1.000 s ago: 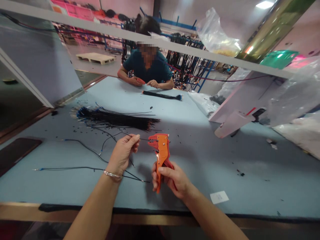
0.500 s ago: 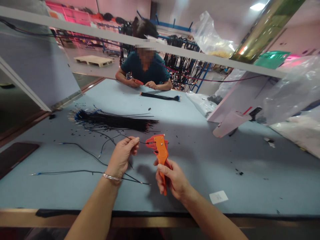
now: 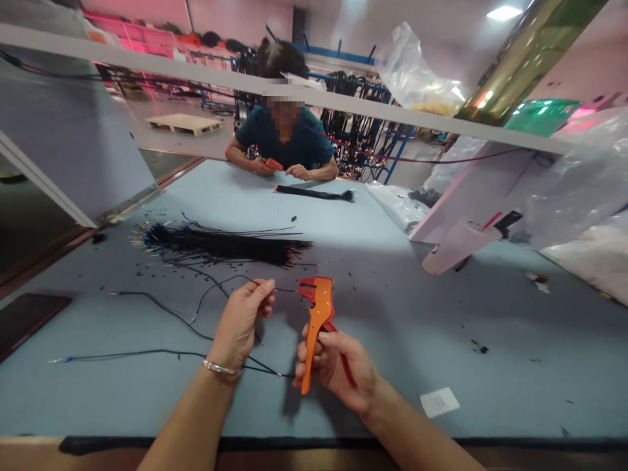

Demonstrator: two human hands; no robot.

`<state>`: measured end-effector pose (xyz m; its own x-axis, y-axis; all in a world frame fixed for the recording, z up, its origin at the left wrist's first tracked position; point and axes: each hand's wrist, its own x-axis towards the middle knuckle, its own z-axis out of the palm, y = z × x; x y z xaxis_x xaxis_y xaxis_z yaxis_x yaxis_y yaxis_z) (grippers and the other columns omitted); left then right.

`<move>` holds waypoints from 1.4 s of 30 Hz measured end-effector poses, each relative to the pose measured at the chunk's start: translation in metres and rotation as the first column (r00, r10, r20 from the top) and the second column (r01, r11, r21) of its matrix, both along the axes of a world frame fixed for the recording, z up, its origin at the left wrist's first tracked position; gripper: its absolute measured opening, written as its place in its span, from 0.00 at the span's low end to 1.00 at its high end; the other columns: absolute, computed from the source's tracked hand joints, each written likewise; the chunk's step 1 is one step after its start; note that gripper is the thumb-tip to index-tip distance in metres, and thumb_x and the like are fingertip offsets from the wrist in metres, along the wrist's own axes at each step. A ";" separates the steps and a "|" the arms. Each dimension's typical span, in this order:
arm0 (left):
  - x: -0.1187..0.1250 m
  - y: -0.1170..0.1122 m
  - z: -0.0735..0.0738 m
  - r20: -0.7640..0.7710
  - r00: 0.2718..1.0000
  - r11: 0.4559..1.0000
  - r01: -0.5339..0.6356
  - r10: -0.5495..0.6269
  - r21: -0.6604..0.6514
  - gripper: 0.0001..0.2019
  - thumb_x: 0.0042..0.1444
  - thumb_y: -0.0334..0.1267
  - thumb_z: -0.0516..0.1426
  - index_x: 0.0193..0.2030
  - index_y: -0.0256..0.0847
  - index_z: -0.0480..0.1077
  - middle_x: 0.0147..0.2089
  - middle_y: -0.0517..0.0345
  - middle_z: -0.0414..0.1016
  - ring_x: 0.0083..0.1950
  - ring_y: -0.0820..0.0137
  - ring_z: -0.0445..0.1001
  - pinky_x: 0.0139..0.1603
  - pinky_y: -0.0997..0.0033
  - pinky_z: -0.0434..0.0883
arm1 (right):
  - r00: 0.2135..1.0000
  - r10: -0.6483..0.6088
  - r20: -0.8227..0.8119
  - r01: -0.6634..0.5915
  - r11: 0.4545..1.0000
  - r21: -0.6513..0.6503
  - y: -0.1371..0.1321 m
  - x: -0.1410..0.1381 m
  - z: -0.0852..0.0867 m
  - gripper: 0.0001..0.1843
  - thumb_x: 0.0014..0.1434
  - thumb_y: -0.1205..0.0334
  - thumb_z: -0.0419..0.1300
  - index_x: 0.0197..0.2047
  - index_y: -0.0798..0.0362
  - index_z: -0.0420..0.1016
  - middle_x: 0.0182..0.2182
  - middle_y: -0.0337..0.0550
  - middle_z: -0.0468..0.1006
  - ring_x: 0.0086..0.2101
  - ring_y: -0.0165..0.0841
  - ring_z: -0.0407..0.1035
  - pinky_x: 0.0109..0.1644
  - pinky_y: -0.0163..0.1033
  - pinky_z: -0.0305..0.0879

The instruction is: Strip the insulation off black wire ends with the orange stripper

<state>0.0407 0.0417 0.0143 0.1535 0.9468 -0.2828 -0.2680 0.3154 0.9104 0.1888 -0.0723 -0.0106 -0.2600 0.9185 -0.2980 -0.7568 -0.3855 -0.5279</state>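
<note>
A thin black wire [image 3: 283, 289] is pinched between the thumb and fingers of my left hand [image 3: 248, 311]. Its free end points right, to the jaw tips of an orange and red wire stripper [image 3: 322, 302]. My right hand [image 3: 346, 366] is wrapped round the stripper's handles, which are spread apart, and the jaws stand open. Whether the wire end touches the jaws I cannot tell. Beneath and left of my left hand lie a few loose black wires [image 3: 132, 354] with blue-collared metal terminals. Behind my hands rests a thick bundle of similar black wires [image 3: 235, 248].
Across the table a person [image 3: 284, 137] holds a red tool near a smaller wire bundle [image 3: 314, 192]. A dark flat object [image 3: 32, 320] lies at left, a white label [image 3: 440, 402] at right. A tilted white cup [image 3: 454, 247] stands by a panel. Black scraps dot the tabletop.
The stripper's handles have spread and its jaws have opened. It has shifted slightly right, away from my left hand, and more wire shows between them.
</note>
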 end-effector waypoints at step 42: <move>0.001 0.000 0.002 0.042 0.999 0.998 0.004 -0.002 -0.059 0.20 0.33 0.45 0.69 0.28 0.36 0.68 0.22 0.64 0.69 0.22 0.80 0.64 0.22 0.81 0.60 | 0.989 0.001 -0.145 -0.008 0.999 -0.050 0.001 0.001 -0.005 0.15 0.48 0.64 0.61 0.41 0.58 0.70 0.32 0.46 0.79 0.32 0.38 0.75 0.43 0.48 0.69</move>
<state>0.0420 0.0414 0.0162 0.1690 0.9282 -0.3314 -0.3042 0.3690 0.8782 0.1902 -0.0712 -0.0155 -0.3079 0.9019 -0.3028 -0.8223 -0.4124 -0.3921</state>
